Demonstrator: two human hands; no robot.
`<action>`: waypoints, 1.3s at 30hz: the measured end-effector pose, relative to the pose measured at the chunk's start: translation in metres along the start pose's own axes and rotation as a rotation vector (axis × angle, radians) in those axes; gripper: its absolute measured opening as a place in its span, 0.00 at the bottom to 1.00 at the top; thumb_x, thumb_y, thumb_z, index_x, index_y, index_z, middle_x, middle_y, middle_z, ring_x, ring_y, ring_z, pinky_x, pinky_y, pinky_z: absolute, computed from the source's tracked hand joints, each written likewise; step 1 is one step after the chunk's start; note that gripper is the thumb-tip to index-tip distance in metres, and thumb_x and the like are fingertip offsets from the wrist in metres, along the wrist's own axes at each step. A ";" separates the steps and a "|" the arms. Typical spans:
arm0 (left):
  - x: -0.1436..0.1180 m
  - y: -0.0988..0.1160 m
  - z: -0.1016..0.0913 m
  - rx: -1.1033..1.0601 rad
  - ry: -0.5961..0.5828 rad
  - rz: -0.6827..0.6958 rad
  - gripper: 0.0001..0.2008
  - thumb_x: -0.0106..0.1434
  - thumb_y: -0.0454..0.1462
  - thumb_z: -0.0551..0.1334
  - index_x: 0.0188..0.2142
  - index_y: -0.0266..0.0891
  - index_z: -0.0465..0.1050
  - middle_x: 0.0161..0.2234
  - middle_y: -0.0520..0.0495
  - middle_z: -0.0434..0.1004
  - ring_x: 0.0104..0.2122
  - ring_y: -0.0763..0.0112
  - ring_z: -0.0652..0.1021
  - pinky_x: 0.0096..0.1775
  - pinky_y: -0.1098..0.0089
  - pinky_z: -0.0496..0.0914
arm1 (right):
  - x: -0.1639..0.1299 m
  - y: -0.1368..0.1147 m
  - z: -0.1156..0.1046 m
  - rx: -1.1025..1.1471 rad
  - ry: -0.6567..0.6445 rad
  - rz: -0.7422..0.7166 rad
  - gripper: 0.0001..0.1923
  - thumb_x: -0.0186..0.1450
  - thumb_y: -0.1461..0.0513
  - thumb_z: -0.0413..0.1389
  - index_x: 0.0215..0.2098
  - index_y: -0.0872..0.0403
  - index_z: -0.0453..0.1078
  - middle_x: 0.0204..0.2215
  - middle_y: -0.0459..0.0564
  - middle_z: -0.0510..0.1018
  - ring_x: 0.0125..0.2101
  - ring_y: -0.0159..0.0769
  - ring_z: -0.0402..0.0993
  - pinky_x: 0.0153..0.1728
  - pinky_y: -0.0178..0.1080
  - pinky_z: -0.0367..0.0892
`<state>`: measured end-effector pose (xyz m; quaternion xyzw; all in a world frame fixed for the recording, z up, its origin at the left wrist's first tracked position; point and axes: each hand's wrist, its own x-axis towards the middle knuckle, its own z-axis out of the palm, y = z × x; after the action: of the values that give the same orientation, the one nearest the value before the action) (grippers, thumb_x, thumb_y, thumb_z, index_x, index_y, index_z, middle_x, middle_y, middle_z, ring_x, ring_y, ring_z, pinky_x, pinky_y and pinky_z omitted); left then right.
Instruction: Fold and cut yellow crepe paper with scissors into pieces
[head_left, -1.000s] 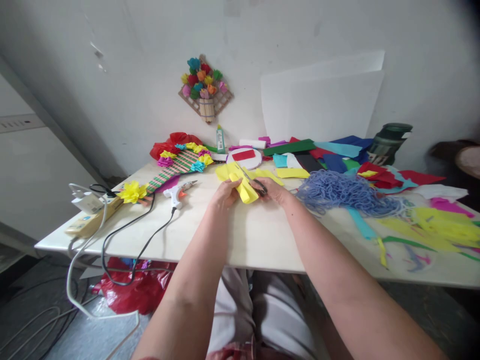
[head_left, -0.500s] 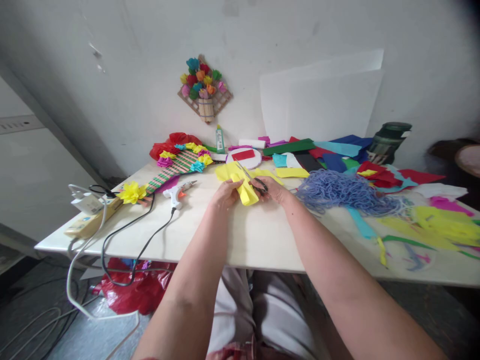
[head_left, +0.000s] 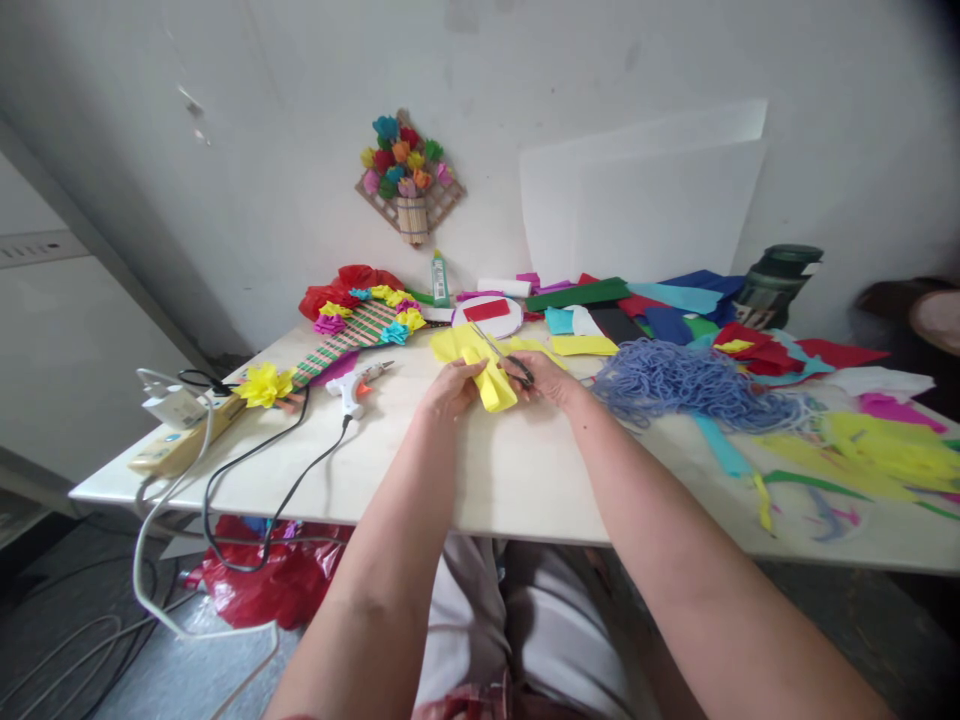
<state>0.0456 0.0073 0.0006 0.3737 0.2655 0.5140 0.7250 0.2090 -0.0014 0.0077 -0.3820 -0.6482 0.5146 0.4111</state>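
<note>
Head view: L hand (head_left: 450, 388) fingers closed on folded yellow crepe-paper strip (head_left: 491, 380), held just above white tabletop (head_left: 510, 470), mid-table. R hand (head_left: 546, 378) grips black-handled scissors (head_left: 508, 362), blades in the paper. Blue yarn pile (head_left: 675, 385) near R; white glue gun (head_left: 352, 385) to L.

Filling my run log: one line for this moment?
left hand: holds yellow paper | right hand: scissors cutting it | glue gun nearby

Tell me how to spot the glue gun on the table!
Find the white table, then look just left of the left hand holding yellow paper. The glue gun lies there: white, orange trigger, trailing a black cord.
</note>
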 end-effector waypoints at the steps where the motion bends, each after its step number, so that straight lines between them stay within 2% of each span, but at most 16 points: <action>1: 0.000 0.000 0.000 -0.004 0.001 0.001 0.13 0.53 0.26 0.59 0.39 0.29 0.70 0.34 0.38 0.76 0.37 0.62 0.76 0.46 0.61 0.68 | 0.001 0.000 0.000 -0.002 0.005 -0.002 0.13 0.52 0.53 0.54 0.22 0.54 0.60 0.11 0.39 0.65 0.09 0.23 0.57 0.08 0.28 0.47; 7: 0.001 -0.001 0.000 -0.013 0.005 0.024 0.12 0.53 0.26 0.59 0.38 0.28 0.70 0.34 0.38 0.76 0.38 0.61 0.76 0.47 0.61 0.67 | 0.005 0.001 0.002 -0.002 0.028 -0.013 0.14 0.51 0.54 0.57 0.23 0.55 0.62 0.10 0.38 0.63 0.08 0.22 0.55 0.08 0.27 0.52; 13: 0.005 0.000 -0.004 -0.021 0.028 0.038 0.12 0.52 0.27 0.60 0.38 0.29 0.70 0.35 0.39 0.76 0.39 0.61 0.76 0.46 0.61 0.68 | -0.001 -0.001 -0.001 0.034 -0.026 -0.018 0.15 0.54 0.52 0.54 0.26 0.56 0.63 0.13 0.41 0.68 0.09 0.24 0.60 0.07 0.27 0.46; 18: 0.008 0.004 -0.010 -0.023 0.146 0.078 0.13 0.50 0.28 0.62 0.37 0.32 0.70 0.35 0.41 0.76 0.38 0.62 0.76 0.44 0.63 0.70 | -0.008 -0.008 -0.014 0.183 -0.062 -0.082 0.20 0.54 0.49 0.54 0.33 0.58 0.66 0.15 0.45 0.72 0.10 0.27 0.62 0.09 0.29 0.52; 22: 0.011 0.005 -0.014 -0.021 0.175 0.117 0.12 0.50 0.28 0.62 0.37 0.33 0.70 0.35 0.42 0.76 0.37 0.64 0.76 0.41 0.65 0.71 | -0.010 -0.013 -0.022 0.281 0.051 -0.161 0.21 0.52 0.49 0.56 0.34 0.58 0.68 0.17 0.45 0.73 0.11 0.26 0.63 0.10 0.29 0.53; 25: 0.013 0.005 -0.016 -0.061 0.212 0.134 0.12 0.50 0.27 0.61 0.36 0.33 0.70 0.34 0.44 0.76 0.35 0.66 0.77 0.40 0.67 0.72 | -0.006 -0.014 -0.025 0.266 0.250 -0.208 0.20 0.51 0.50 0.57 0.32 0.57 0.69 0.17 0.44 0.72 0.12 0.25 0.63 0.09 0.28 0.51; 28: 0.014 0.006 -0.017 -0.136 0.272 0.165 0.09 0.51 0.27 0.60 0.35 0.33 0.70 0.33 0.45 0.76 0.34 0.67 0.77 0.40 0.68 0.72 | 0.001 -0.011 -0.029 0.117 0.504 -0.171 0.17 0.49 0.51 0.58 0.27 0.57 0.70 0.15 0.44 0.70 0.12 0.24 0.62 0.09 0.28 0.50; 32: 0.012 0.010 -0.016 -0.260 0.300 0.225 0.08 0.53 0.28 0.59 0.34 0.34 0.70 0.32 0.47 0.76 0.36 0.68 0.77 0.40 0.71 0.71 | 0.006 -0.004 -0.035 -0.256 0.729 0.003 0.18 0.50 0.51 0.57 0.31 0.55 0.73 0.18 0.45 0.73 0.18 0.30 0.68 0.18 0.31 0.61; 36: 0.008 0.014 -0.013 -0.326 0.327 0.264 0.09 0.54 0.28 0.58 0.36 0.35 0.70 0.30 0.48 0.77 0.35 0.71 0.77 0.39 0.72 0.71 | 0.002 -0.005 -0.040 -0.761 0.816 0.121 0.17 0.54 0.51 0.52 0.35 0.50 0.73 0.30 0.50 0.77 0.33 0.39 0.72 0.30 0.37 0.64; 39: 0.008 0.015 -0.012 -0.338 0.342 0.266 0.09 0.54 0.27 0.58 0.36 0.35 0.70 0.29 0.48 0.76 0.32 0.72 0.77 0.36 0.74 0.72 | -0.003 -0.008 -0.042 -0.970 0.798 0.235 0.17 0.56 0.52 0.51 0.38 0.51 0.72 0.35 0.53 0.77 0.38 0.43 0.71 0.34 0.39 0.63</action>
<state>0.0307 0.0209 0.0052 0.1868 0.2431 0.6973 0.6479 0.2489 0.0091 0.0209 -0.7556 -0.5583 0.0225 0.3418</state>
